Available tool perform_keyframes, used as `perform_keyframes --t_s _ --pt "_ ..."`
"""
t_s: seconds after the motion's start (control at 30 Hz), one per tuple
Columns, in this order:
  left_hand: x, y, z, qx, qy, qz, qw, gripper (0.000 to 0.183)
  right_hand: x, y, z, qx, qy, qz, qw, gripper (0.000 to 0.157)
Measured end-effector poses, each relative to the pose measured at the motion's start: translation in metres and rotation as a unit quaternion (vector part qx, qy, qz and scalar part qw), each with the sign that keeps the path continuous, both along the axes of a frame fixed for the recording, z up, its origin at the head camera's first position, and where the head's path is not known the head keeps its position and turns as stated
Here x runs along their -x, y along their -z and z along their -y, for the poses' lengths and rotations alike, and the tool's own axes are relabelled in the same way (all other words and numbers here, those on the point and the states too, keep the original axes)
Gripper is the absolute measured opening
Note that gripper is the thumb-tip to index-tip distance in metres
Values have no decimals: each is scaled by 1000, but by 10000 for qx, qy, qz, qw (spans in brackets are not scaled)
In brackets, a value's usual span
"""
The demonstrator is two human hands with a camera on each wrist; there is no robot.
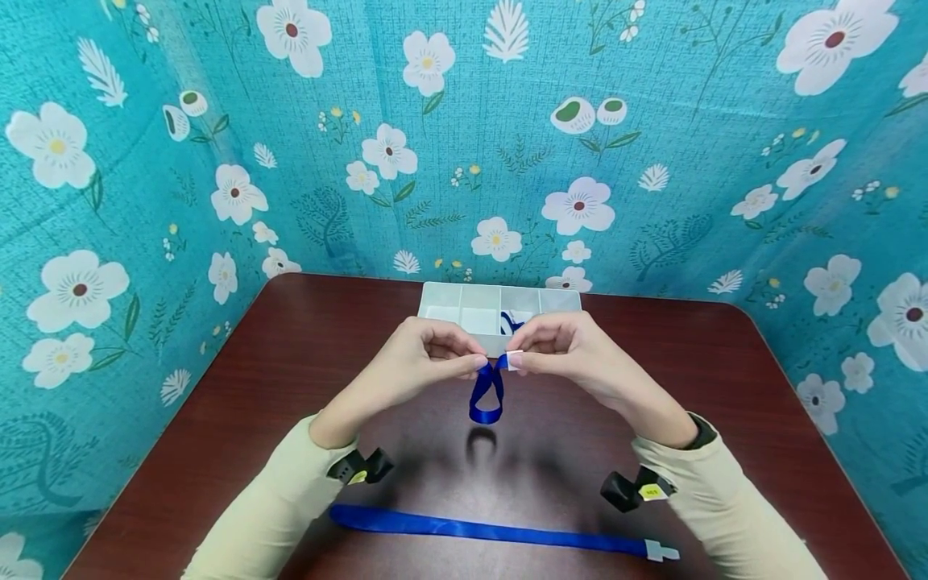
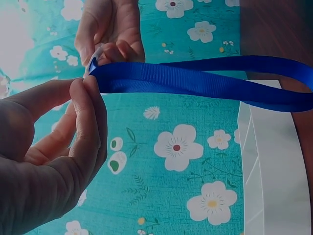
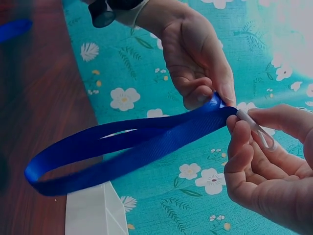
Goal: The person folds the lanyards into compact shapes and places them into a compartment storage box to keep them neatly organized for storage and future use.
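Observation:
Above the table, a short blue ribbon strap [image 1: 486, 416] hangs in a loop between both hands. My left hand [image 1: 424, 354] pinches one end of it between thumb and fingers. My right hand [image 1: 569, 350] holds the other end by its small white clip [image 1: 514, 360]. In the right wrist view the clip [image 3: 257, 129] looks like a looped plastic hook, with thumb and forefinger at its base. The fingertips of both hands nearly meet in the left wrist view, and the ribbon [image 2: 171, 81] stretches away from them, its flat ribbed face showing.
A flat blue lanyard [image 1: 471, 528] with a white clip end [image 1: 661, 551] lies across the table's near side. Behind the hands stands a white compartment tray [image 1: 442, 312]; one compartment holds a dark blue item [image 1: 510, 324]. A floral teal curtain [image 1: 464, 161] hangs behind the brown table [image 1: 319, 346].

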State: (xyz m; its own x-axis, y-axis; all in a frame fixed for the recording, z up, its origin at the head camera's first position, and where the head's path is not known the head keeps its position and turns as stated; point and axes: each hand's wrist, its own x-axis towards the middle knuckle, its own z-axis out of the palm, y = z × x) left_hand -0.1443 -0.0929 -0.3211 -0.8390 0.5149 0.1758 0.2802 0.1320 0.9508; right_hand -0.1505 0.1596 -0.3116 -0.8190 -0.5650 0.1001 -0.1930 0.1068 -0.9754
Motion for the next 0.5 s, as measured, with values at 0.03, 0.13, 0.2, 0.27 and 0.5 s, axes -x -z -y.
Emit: perform_keyframes --t_s 0.03,0.13,0.2,0.27,0.5 --pt "0 0 -1 6 1 -26 10000 9 0 0 1 23 -25 -7 10000 13" --pt "0 0 -3 71 -21 -152 9999 9 1 1 4 108 -102 -55 9999 12" --pt "0 1 -4 105 -51 -213 9997 9 1 2 6 157 -154 -85 9997 12" --pt "0 1 -6 172 -110 -312 9993 9 2 3 8 170 -181 -99 9996 12" --pt "2 2 -9 149 -287 -416 9986 14 1 2 11 145 -18 -197 9997 13"
